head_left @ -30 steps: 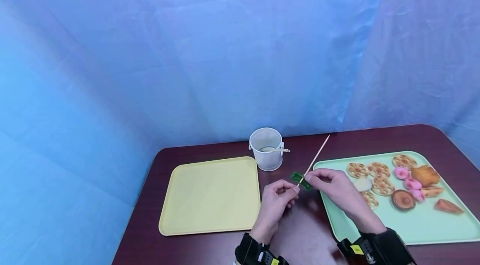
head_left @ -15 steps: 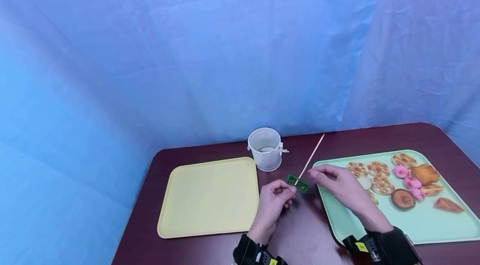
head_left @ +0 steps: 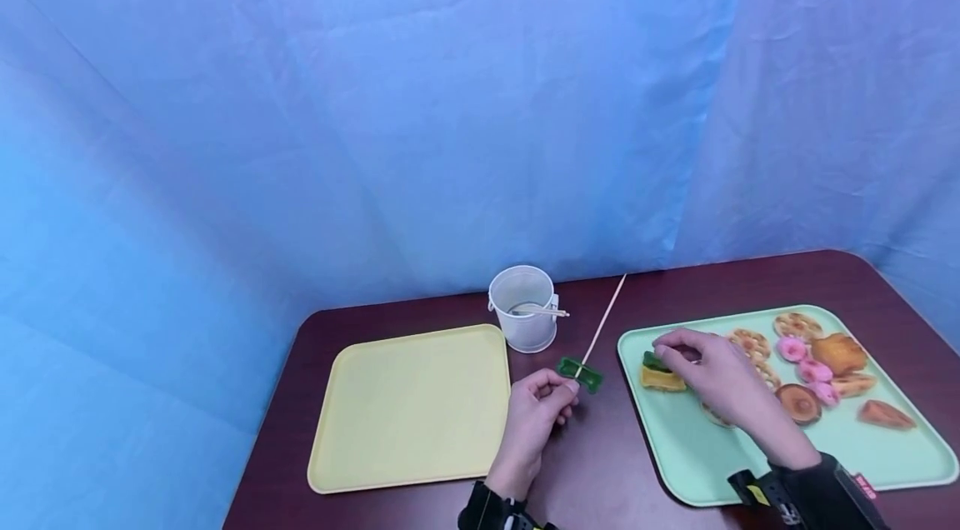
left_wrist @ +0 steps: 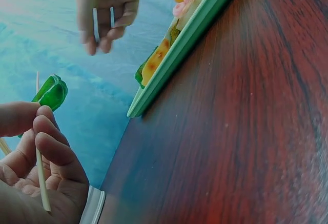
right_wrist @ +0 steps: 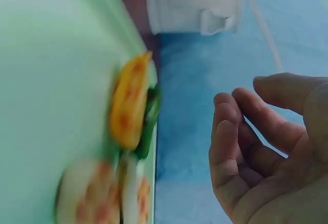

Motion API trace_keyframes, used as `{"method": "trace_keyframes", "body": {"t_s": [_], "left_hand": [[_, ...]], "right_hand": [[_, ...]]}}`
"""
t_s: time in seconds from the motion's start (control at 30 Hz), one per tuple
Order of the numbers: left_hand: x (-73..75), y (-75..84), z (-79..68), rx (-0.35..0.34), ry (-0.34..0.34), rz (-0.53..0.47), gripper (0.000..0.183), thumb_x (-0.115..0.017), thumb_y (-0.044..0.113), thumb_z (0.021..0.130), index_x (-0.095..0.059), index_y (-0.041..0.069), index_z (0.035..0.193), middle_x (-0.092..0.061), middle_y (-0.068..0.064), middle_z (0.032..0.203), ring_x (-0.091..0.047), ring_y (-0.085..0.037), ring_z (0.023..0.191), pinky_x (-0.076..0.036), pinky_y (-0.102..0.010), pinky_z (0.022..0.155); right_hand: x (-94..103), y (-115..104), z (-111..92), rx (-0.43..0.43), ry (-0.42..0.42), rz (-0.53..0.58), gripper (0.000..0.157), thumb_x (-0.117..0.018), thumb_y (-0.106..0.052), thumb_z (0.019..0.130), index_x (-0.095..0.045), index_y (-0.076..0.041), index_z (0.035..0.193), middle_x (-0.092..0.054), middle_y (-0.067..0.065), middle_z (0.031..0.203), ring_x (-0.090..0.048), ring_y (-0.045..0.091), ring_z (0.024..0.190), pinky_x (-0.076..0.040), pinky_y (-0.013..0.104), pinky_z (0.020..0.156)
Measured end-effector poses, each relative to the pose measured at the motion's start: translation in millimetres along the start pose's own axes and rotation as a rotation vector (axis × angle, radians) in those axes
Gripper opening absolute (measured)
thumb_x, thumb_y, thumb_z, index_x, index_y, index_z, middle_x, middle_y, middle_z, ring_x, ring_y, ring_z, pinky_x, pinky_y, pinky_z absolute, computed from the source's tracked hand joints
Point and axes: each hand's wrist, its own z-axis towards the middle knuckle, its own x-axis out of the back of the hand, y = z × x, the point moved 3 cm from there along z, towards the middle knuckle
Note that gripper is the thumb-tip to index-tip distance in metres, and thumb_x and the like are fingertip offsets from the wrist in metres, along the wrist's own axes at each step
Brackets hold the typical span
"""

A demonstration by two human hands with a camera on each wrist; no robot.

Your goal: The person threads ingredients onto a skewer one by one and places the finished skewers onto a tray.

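Dark table (head_left: pixel 600 463): my left hand (head_left: pixel 534 422) pinches 1 skewer (head_left: pixel 603 324) bearing 1 green piece (head_left: pixel 588 377), long axis slanting away-right. My empty right hand (head_left: pixel 723 380), fingers parted, seems above the yellow piece (head_left: pixel 663 381) on the tray (head_left: pixel 697 463).

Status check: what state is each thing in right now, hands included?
Left hand: pinching the skewer.
Skewer: slanted, one green piece on it.
Green piece: on the skewer, near the left hand.
Right hand: thumb and fingers apart, holding nothing, above the green tray.
Bucket: upright, sticks inside.
Green tray: flat, bearing food-like pieces.
Yellow tray: flat on the table.
Yellow piece: lying on the green tray.
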Motion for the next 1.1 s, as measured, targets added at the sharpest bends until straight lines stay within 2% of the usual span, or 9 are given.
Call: {"method": "trace_keyframes", "body": {"t_s": [0.17,0.33,0.5,0.73,1.0,1.1], "left_hand": [[0.1,0.4,-1.4,0.011,0.012,0.001,0.021,-0.070,0.008,0.081,-0.061,-0.011,0.084,-0.061,-0.002,0.066,-0.051,-0.008,0.053,-0.041,-0.016,0.049],[-1.3,1.4,-0.1,0.012,-0.001,0.006,0.021,-0.070,0.008,0.081,-0.062,-0.011,0.084,-0.061,-0.002,0.066,-0.051,-0.009,0.054,-0.042,-0.017,0.049],[0.7,4.2,0.8,-0.003,0.009,0.014,0.021,-0.070,0.009,0.082,-0.062,-0.010,0.083,-0.061,-0.002,0.067,-0.051,-0.009,0.054,-0.042,-0.017,0.049],[5.7,4.7,-1.8,-0.002,0.014,0.022,0.021,-0.070,0.009,0.082,-0.062,-0.010,0.083,-0.061,-0.002,0.067,-0.051,-0.009,0.054,-0.042,-0.018,0.050],[8.5,3.9,-7.0,0.004,0.022,0.023,0.021,-0.070,0.009,0.081,-0.060,-0.010,0.083,-0.061,-0.003,0.068,-0.051,-0.009,0.055,-0.042,-0.017,0.050],[8.8,3.7,-8.3,0.010,0.025,0.017,0.021,-0.070,0.008,0.081,-0.060,-0.010,0.083,-0.061,-0.004,0.068,-0.052,-0.009,0.055,-0.042,-0.017,0.050]], "right_hand": [[-5.3,4.8,-2.6,0.103,0.012,-0.192,0.015,-0.070,-0.023,0.086,-0.075,-0.012,0.096,-0.066,-0.003,0.086,-0.061,0.015,0.077,-0.048,0.036,0.064],[-12.1,6.3,-4.1,0.171,0.046,-0.307,0.013,-0.076,-0.020,0.078,-0.074,-0.013,0.088,-0.063,-0.004,0.081,-0.059,0.017,0.073,-0.048,0.038,0.060],[-18.4,10.5,-4.6,0.191,0.038,-0.348,0.016,-0.077,-0.021,0.076,-0.072,-0.011,0.087,-0.060,-0.001,0.081,-0.058,0.020,0.073,-0.048,0.040,0.060],[-22.8,12.0,-8.9,0.215,0.043,-0.394,0.023,-0.080,-0.021,0.073,-0.072,-0.007,0.090,-0.055,-0.001,0.076,-0.052,0.017,0.067,-0.045,0.037,0.057],[-19.8,10.0,-6.4,0.165,0.009,-0.390,0.019,-0.069,-0.027,0.085,-0.073,-0.008,0.085,-0.053,0.001,0.073,-0.049,0.017,0.065,-0.042,0.036,0.056],[-20.0,10.7,-6.6,0.168,-0.014,-0.390,0.017,-0.069,-0.025,0.084,-0.073,-0.008,0.085,-0.050,0.000,0.073,-0.047,0.017,0.066,-0.042,0.036,0.057]]}}
